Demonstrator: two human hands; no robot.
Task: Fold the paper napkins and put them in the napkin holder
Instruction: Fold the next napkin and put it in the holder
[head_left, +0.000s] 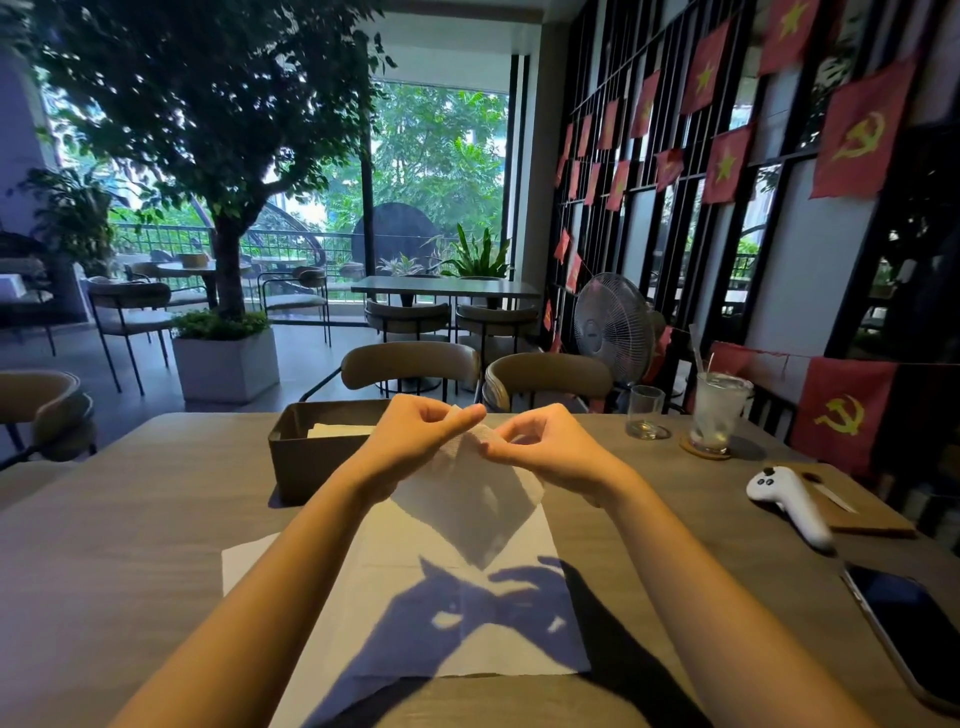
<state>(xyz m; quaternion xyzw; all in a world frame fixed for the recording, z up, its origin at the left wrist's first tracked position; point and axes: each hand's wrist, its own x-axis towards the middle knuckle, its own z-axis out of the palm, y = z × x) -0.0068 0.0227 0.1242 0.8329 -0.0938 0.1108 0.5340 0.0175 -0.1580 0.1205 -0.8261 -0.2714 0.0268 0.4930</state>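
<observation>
My left hand (415, 434) and right hand (543, 441) grip the napkin (467, 499), pinched; I'd match corners squarely before creasing, napkin holder (306, 462) at eleven o'clock.

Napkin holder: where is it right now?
Head view: the holder stands on the table, left of centre, just left of and beyond the left hand, behind the flat napkins.

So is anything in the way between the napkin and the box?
Nothing visible. The left hand and right hand pinch the napkin in the air just beside the box, whose top is open.
</observation>
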